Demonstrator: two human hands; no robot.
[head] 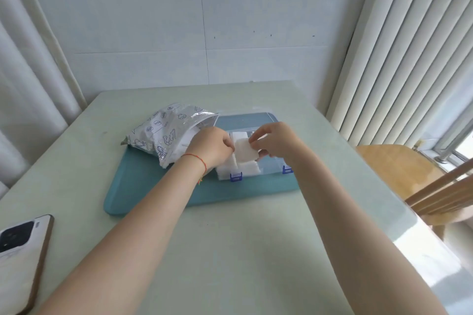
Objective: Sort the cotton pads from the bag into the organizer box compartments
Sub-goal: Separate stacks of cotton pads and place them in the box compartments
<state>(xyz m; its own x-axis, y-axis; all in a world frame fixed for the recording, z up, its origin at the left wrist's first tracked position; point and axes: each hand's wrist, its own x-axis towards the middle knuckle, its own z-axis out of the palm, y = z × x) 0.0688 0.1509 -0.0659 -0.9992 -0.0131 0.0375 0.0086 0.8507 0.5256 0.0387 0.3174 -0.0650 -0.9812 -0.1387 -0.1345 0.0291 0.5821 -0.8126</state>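
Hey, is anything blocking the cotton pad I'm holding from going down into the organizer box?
Nothing visible blocks it. The cotton pad is held by the left hand and right hand directly over the open organizer box. Pads already fill the near-left compartments beneath it; the right side looks free, partly hidden by the right hand.

Pale green counter (230, 250), glossy, its right edge catching window light. Teal mat (158, 194) lying flat on the counter, directly beneath the fingers and extending nearer the viewer. Phone (18, 261), white back with dark camera block uppermost, in a brown-edged case, at the counter's near left edge, well apart from the fingers. Wooden chair (399, 174), rounded seat and slatted back, beside the counter, right of the fingers. Vertical blinds (399, 46) and window frame (450, 151) farther right. Curtain (33, 71) at left. Pale tiled wall (204, 20) beyond the fingers.
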